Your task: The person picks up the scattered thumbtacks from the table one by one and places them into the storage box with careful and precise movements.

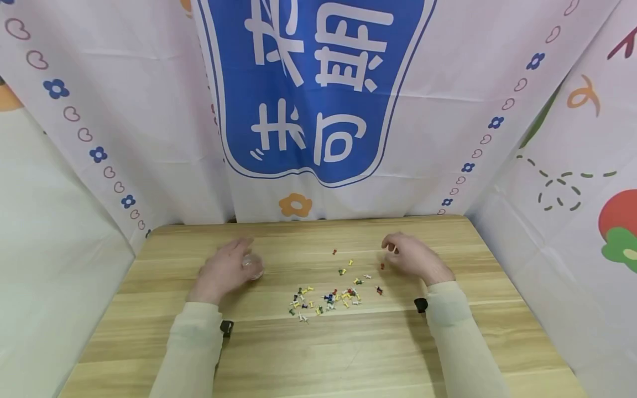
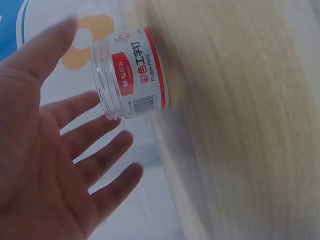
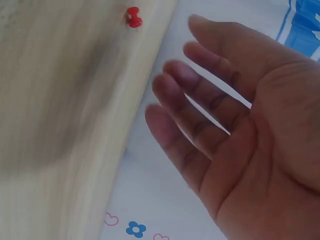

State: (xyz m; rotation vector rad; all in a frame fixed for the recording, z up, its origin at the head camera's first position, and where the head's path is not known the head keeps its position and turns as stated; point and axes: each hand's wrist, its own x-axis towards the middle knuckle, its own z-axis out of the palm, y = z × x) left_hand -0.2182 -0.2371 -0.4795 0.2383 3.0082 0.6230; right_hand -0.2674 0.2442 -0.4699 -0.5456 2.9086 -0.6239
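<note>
A clear push pin jar (image 2: 137, 75) with a red and white label stands on the table, its lidless threaded mouth showing in the left wrist view. My left hand (image 1: 224, 269) is beside it, fingers spread and relaxed; the thumb and fingers are near the jar without curling round it. Over the right part of the table is my right hand (image 1: 412, 257), its fingers loosely bent and holding nothing. A red push pin (image 3: 133, 17) lies near that hand. Between the hands, a scattered group of push pins (image 1: 330, 298) in red, yellow, green, blue and white covers the tabletop.
The wooden table (image 1: 298, 354) ends at the back against a printed cloth (image 1: 418, 149) that hangs as a wall. Similar cloth encloses the left and right sides. A few pins, including a red pin (image 1: 334, 251), lie apart from the main scatter.
</note>
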